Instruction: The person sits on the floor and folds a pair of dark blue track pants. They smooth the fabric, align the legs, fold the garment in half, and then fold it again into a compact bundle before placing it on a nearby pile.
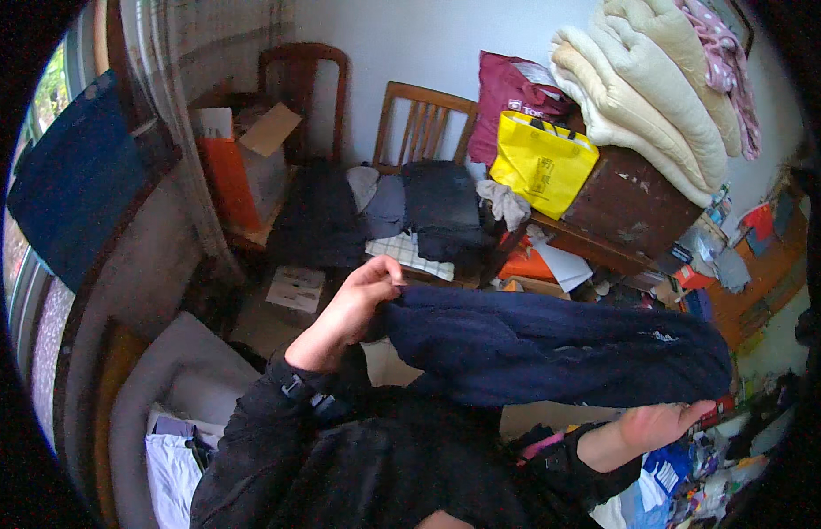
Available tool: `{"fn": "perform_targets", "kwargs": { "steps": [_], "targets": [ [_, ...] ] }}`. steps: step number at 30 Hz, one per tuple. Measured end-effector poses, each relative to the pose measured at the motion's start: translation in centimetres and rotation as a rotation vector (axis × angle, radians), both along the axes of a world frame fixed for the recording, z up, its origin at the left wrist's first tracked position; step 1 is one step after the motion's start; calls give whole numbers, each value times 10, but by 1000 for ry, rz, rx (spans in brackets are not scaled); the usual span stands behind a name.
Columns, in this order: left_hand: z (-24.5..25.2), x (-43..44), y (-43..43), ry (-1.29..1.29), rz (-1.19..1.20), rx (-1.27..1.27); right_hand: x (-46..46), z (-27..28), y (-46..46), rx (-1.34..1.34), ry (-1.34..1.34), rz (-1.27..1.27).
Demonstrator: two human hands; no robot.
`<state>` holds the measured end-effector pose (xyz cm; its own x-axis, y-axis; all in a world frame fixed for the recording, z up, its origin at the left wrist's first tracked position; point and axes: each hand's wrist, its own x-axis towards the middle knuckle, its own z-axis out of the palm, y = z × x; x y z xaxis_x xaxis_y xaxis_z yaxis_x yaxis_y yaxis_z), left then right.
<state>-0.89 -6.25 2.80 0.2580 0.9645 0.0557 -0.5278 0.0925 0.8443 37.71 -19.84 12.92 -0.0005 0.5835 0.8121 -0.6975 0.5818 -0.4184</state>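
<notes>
A dark navy cloth garment [556, 344] with a small pale mark near its right end stretches sideways before me. My left hand [364, 297] pinches its left end between thumb and fingers. At its lower right edge is my right hand [665, 426], palm up with the thumb pointing right; its fingers are hidden by the cloth, so its grip is unclear. Beyond the garment, folded dark clothes [440, 198] and a checked cloth [410, 254] lie by a wooden slatted chair [424, 122].
Left stands an orange and white box [232, 178] on a chair, above a grey armchair [185, 350] holding folded clothes. A yellow bag [543, 162] leans on a dark wooden chest [629, 198] with cream quilts [642, 86] on top. Clutter fills the lower right.
</notes>
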Motion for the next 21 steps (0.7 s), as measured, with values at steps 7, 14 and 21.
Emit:
{"fn": "perform_targets", "kwargs": {
  "steps": [7,14,21],
  "targets": [
    [10,-10,-5,402,-132,552,-1,6,18,-48,110,-24],
    [66,-30,7,848,-184,825,29,32,84,-402,247,-429],
    [129,-49,29,994,-296,1029,59,74,142,-523,62,-539]
  ]
}}
